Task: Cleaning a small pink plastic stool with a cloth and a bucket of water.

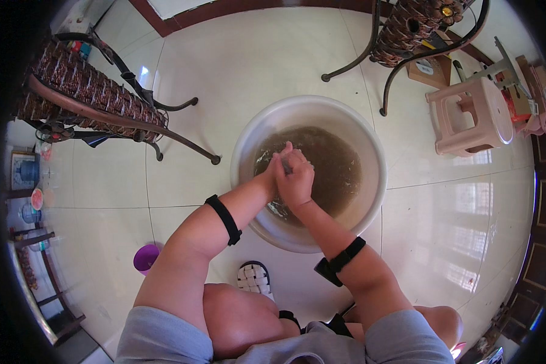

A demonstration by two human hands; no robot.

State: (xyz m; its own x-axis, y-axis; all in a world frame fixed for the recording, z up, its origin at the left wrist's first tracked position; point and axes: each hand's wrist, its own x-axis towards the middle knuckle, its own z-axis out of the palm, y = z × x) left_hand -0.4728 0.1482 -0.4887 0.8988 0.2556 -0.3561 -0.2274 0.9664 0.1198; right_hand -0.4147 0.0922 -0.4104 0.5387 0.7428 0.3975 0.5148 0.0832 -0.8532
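A large pale plastic basin (371, 191) sits on the floor in front of me, with murky brown water (332, 168) in its bottom. Over the left part of the water, my left hand (273, 170) and my right hand (298, 179) are pressed together, fingers curled around each other. A small dark grey patch shows in the gap between them; whether it is a held thing or just the water behind cannot be told. The left palm is mostly hidden by the right hand. Each forearm wears a black strap, the left one (225, 219) and the right one (346, 255).
A purple cup (146, 258) stands on the tiled floor left of my left arm. Wicker stands with curved metal legs rise at left (91, 98) and upper right (400, 36). A pink plastic stool (473, 116) is at right, beside cardboard boxes (430, 70). My woven sandal (254, 276) is below the basin.
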